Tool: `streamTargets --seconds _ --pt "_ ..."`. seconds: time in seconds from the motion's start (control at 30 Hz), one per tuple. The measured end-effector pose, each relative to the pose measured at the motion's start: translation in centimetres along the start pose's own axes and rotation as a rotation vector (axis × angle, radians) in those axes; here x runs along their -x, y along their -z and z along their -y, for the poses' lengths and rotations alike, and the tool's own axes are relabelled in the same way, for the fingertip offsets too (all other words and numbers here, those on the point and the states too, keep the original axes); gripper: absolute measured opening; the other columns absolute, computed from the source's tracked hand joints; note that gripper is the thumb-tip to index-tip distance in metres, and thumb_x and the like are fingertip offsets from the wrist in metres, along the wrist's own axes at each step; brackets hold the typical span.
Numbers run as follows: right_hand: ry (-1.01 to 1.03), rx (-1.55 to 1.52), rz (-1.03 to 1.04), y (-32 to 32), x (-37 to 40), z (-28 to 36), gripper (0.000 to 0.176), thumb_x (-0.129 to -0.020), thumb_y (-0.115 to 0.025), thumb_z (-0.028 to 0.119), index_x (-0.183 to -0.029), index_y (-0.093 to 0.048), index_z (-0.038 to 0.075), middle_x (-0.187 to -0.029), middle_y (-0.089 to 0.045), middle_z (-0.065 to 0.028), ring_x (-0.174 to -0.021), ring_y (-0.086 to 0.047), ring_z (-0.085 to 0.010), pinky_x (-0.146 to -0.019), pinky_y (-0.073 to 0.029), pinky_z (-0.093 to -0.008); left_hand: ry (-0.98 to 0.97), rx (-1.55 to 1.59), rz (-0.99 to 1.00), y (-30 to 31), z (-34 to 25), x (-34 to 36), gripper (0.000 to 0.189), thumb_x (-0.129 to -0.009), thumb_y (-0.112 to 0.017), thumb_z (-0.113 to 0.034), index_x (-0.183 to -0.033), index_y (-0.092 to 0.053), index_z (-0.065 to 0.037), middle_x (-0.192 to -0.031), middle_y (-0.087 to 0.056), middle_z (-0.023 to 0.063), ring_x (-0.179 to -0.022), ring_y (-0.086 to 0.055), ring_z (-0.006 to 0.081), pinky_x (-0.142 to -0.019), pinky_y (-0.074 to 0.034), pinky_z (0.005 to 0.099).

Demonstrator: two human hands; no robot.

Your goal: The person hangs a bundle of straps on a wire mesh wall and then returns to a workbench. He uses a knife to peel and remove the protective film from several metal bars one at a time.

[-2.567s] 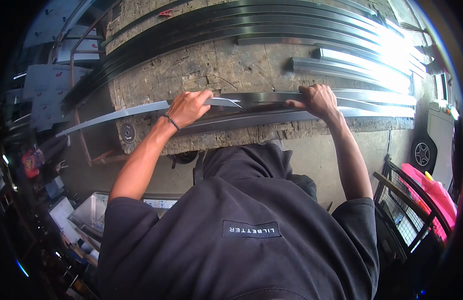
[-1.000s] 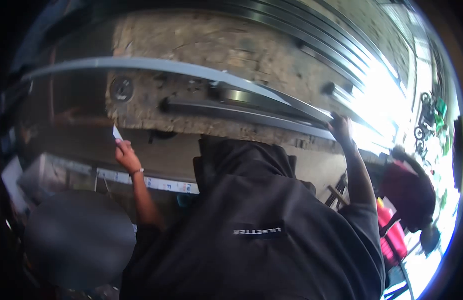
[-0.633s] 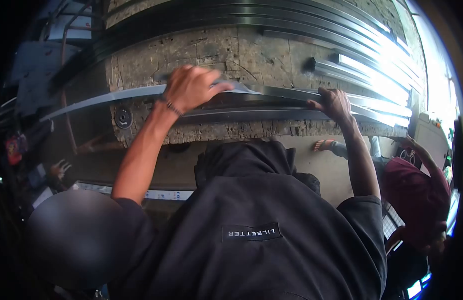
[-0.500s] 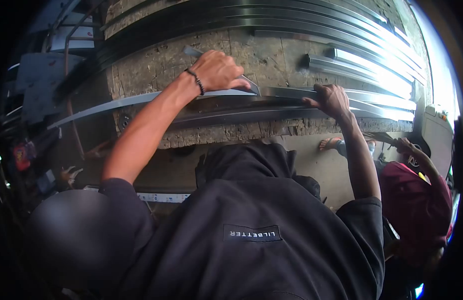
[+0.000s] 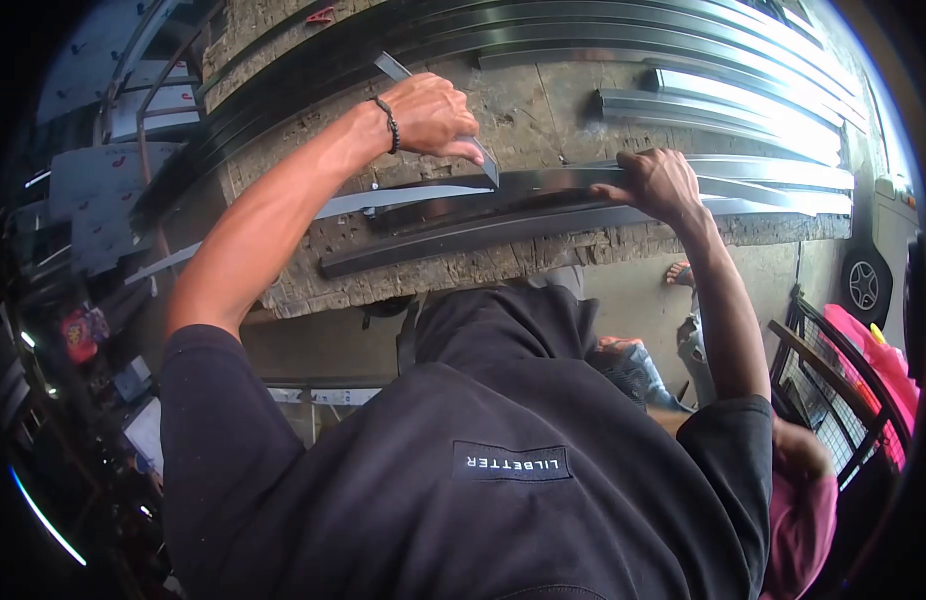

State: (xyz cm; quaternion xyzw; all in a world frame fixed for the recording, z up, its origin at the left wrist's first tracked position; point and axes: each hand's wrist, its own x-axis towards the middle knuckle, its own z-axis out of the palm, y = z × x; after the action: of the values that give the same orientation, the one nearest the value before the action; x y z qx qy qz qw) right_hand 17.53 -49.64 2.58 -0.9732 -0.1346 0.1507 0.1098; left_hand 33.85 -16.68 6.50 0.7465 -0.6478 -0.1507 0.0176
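My left hand (image 5: 431, 115), a beaded bracelet at its wrist, is closed round a narrow flat metal strip (image 5: 391, 66). The strip's lower end rests on a long dark metal profile (image 5: 543, 184), right where a pale bluish band (image 5: 383, 199) ends. That band runs leftward past the workbench (image 5: 273, 205). Farther right, my right hand (image 5: 658, 185) grips the same profile, thumb on the near side and fingers over the far edge. Nearer my body, another dark profile (image 5: 423, 248) lies along the bench.
Long metal profiles (image 5: 583, 35) lie across the far side of the bench, with shorter ones (image 5: 718, 108) at right. A red object (image 5: 321, 14) sits at the far left. At lower right are a person's pink sleeve (image 5: 808, 520) and a black mesh frame (image 5: 833, 375).
The view has shifted slightly. My left hand and its metal strip have moved a little left along the profile, the strip now steeper. My right hand keeps its grip.
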Motion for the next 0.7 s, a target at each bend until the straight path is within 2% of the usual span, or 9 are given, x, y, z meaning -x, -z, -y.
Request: streamTargets --seconds 0.47,0.57,0.7 --pt "0.010 -0.014 -0.027 0.0 0.0 -0.1 0.081 -0.077 -0.058 0.086 -0.067 -0.060 0.006 -0.055 -0.059 -0.0109 -0.052 -0.062 -0.0281 -0.054 -0.049 -0.0426 -0.114 0.042 0.107 0.4 1.3 -0.7 0.062 -0.091 -0.058 -0.066 -0.065 -0.065 -0.010 -0.053 -0.057 0.0092 -0.056 -0.062 0.0302 -0.053 -0.048 0.0404" --pt "0.006 -0.025 -0.021 0.2 -0.1 0.1 0.081 -0.077 -0.058 0.086 -0.067 -0.060 0.006 -0.055 -0.059 -0.0106 -0.051 -0.062 -0.0276 -0.053 -0.049 -0.0424 -0.069 0.058 0.122 0.7 1.2 -1.4 0.061 -0.091 -0.059 -0.065 -0.066 -0.066 -0.010 -0.054 -0.058 0.0093 -0.056 -0.062 0.0303 -0.053 -0.048 0.0402" --pt "0.018 -0.007 -0.044 0.1 0.0 0.0 0.081 -0.077 -0.058 0.086 -0.066 -0.060 0.006 -0.054 -0.058 -0.0098 -0.051 -0.061 -0.0263 -0.053 -0.049 -0.0416 -0.139 0.069 0.072 0.1 1.2 -1.9 0.060 -0.091 -0.060 -0.065 -0.066 -0.066 -0.010 -0.054 -0.058 0.0095 -0.056 -0.062 0.0305 -0.053 -0.049 0.0399"
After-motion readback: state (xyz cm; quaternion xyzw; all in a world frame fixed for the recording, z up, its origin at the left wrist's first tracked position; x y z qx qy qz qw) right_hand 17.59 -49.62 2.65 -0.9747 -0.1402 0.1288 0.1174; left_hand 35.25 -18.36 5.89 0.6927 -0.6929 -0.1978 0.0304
